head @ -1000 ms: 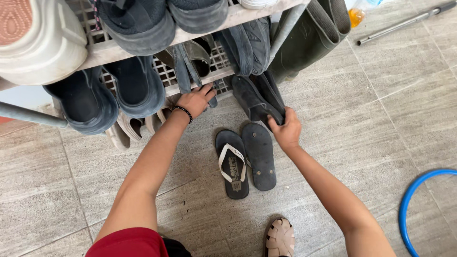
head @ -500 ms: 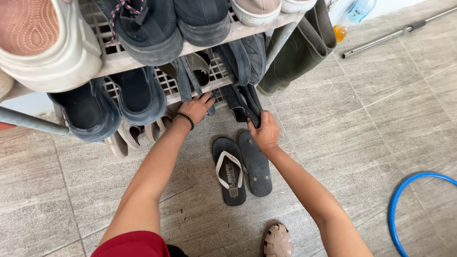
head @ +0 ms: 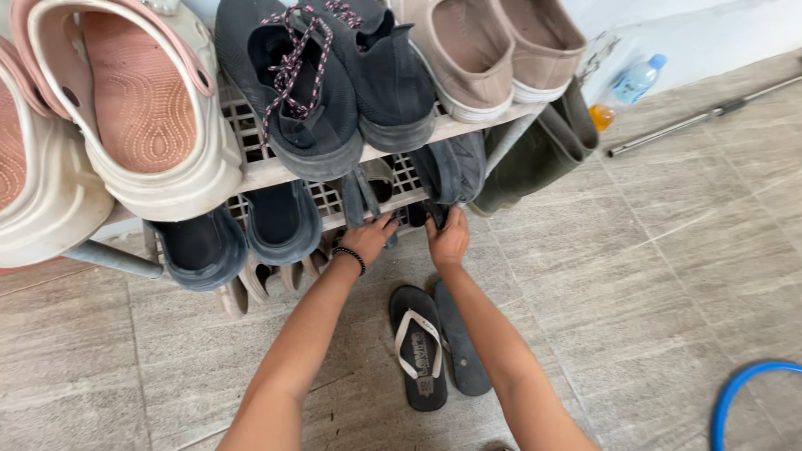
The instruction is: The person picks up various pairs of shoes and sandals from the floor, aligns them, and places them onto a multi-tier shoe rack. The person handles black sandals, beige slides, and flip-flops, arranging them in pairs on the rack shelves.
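My right hand [head: 449,238] grips a dark pair of shoes [head: 422,215], pushed in under the middle shelf of the grey shoe rack [head: 267,174]; most of the pair is hidden. My left hand [head: 368,238], with a black bead bracelet on the wrist, curls its fingers on the end of a grey strap sandal [head: 361,196] hanging from that shelf. Two black flip-flops [head: 419,347] lie on the tiled floor between my forearms, one with white straps up, the other sole up.
The top shelf carries white and pink clogs [head: 142,108], dark sneakers with pink laces [head: 309,83] and beige slip-ons [head: 493,50]. Navy shoes [head: 200,246] sit below. Green rubber boots [head: 535,159], a bottle [head: 626,88], a metal pole [head: 702,117] and a blue hoop [head: 743,392] lie to the right.
My right hand has carried the dark pair from the floor in front of the rack in under the shelf. The left hand stayed on the sandal. The view has tilted up.
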